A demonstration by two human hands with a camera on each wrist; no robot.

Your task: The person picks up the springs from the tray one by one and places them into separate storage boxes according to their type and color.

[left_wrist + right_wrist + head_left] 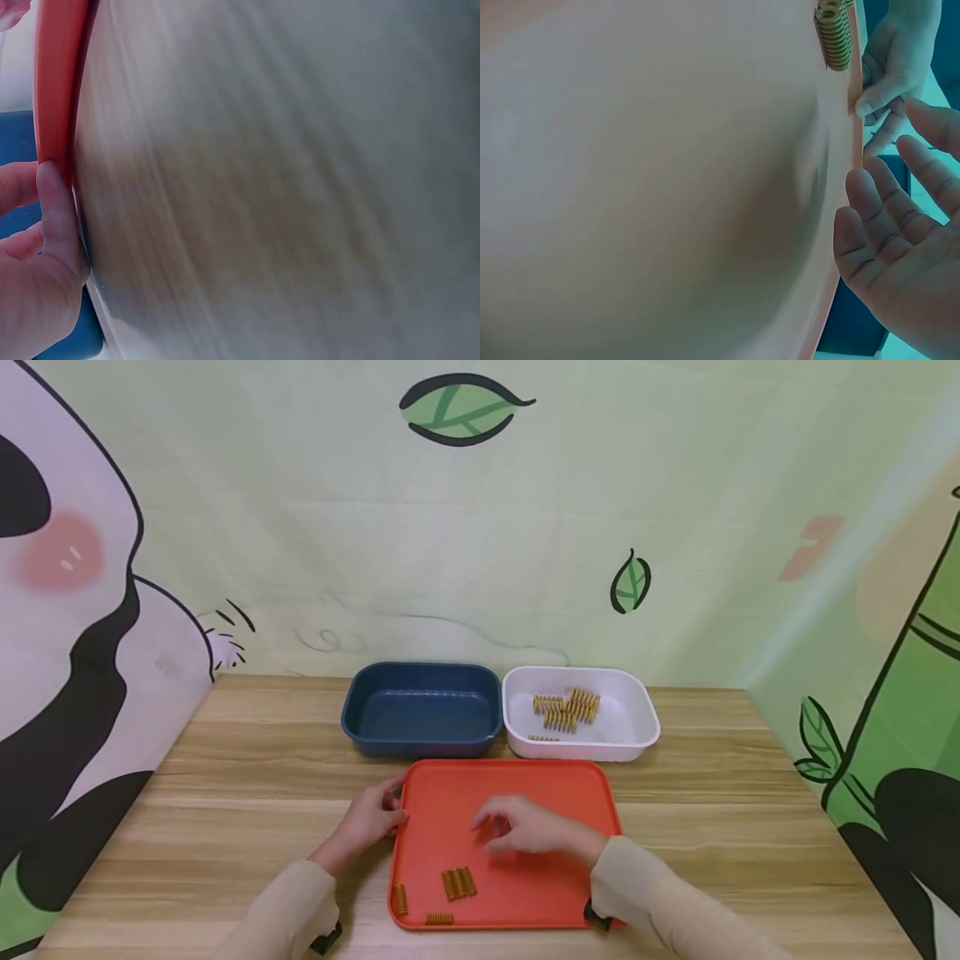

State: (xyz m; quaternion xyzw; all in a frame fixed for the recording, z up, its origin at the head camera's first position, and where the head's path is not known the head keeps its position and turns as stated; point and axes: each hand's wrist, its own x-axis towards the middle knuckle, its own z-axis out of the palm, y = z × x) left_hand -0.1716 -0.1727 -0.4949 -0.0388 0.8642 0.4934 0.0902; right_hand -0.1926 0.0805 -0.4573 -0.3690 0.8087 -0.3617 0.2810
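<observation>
A red tray (525,893) lies on the table, its left rim pinched by my left hand (369,818) with the thumb along the edge, as the left wrist view also shows. Over the middle of the tray hovers my right hand (525,825), fingers loosely bent and apart, holding nothing. Several brass-coloured coil springs (459,883) stand side by side on the tray's lower left part. One spring (401,900) lies along the left rim and another spring (439,919) along the front rim. In the right wrist view, springs (834,37) show near the tray edge.
Behind the tray, a dark blue bin (422,747) stands on the left. Beside it is a white bin (630,718) holding several more springs (566,708). Both sit on the wood-grain table (262,777), in front of a printed cloth backdrop (337,527).
</observation>
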